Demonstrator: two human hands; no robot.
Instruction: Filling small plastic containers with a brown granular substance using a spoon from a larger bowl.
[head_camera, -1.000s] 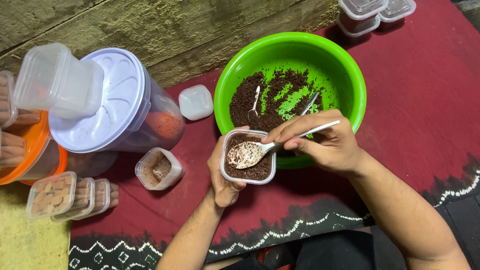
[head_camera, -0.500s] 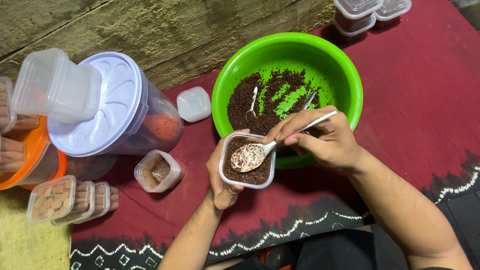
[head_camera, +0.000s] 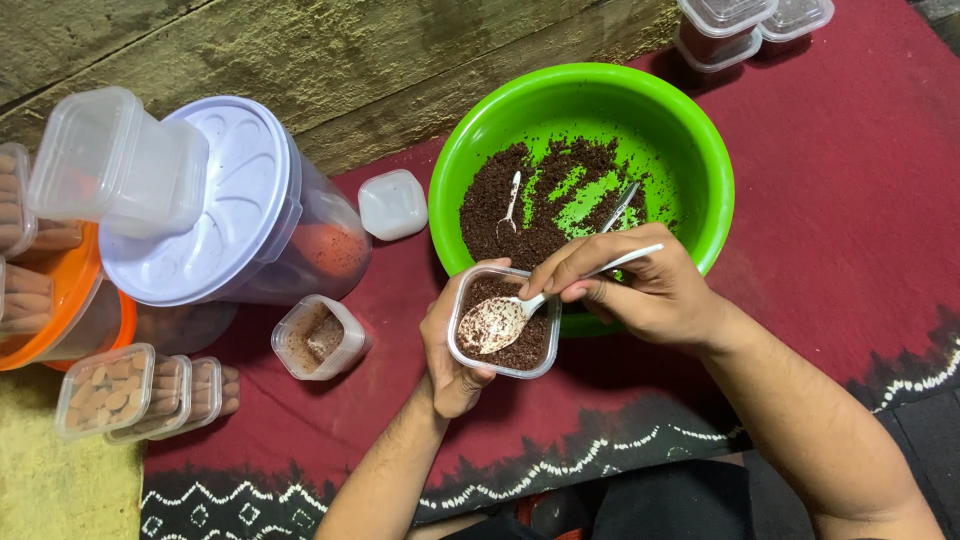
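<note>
While we look straight down, the biggest thing is the red cloth on the floor, and on it sits our landmark, the green bowl. Brown crumbs lie spread over its bottom, with two small spoons lying in them.

Left of the bowl: a big clear jar with a pale lilac lid, lying tilted, something orange inside. An empty clear tub rests on the lid's far-left edge. Further left, an orange-rimmed container, partly cut off by the frame.

Our right hand is at the bowl's near rim, clenched on the handle of a white plastic spoon. Spoon head is smeared with crumbs and rests in the small container, which is held just outside the bowl's near-left rim. It's a clear, square-ish tub filled with brown crumbs. Our left hand grasps it from below and from the left, fingers wrapped on its side.

Further left of the bowl, near side: one open tub lying on its side, some brown stuff inside. Beyond it, a row of lidded tubs packed with light brown sticks.

Just beside the bowl's left rim: a small white lid. Off the bowl's far-right side: two stacked lidded tubs, part out of view.
</note>
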